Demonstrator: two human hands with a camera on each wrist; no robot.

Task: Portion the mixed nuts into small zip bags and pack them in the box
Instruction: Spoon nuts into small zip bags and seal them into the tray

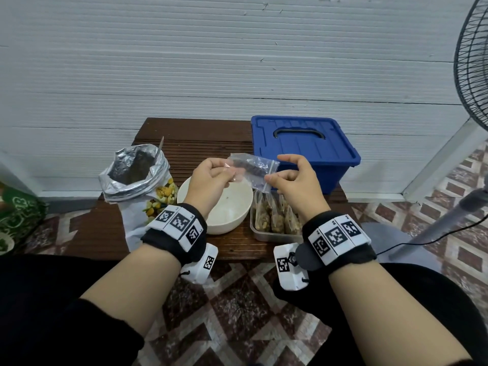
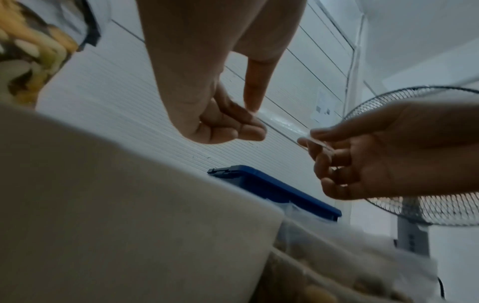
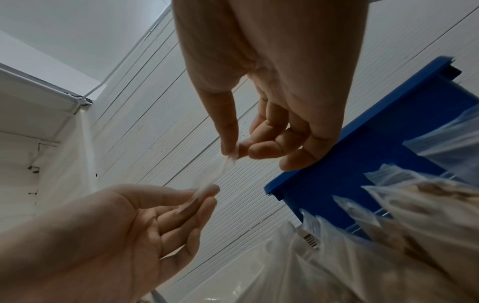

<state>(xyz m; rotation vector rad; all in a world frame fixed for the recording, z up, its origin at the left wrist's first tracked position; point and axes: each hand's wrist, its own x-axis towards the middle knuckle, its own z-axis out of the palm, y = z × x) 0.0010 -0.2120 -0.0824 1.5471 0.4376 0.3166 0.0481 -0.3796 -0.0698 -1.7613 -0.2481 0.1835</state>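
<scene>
Both hands up over the white bowl (image 1: 239,207). Left hand (image 1: 211,178) and right hand (image 1: 293,180) each pinch an empty zip bag (image 1: 254,167). Filled bags (image 1: 277,217) stand in a tray right of the bowl. Blue box (image 1: 303,146) behind it, lid on: packing not yet started.

The contents of the foil pouch (image 1: 134,171) are too dark to identify. The fan (image 1: 472,62) is cut off by the right edge of the head view. In the left wrist view, the bowl (image 2: 124,205) and the filled bags (image 2: 350,266) are blurred, and the clear zip bag (image 2: 282,123) is barely discernible.
</scene>
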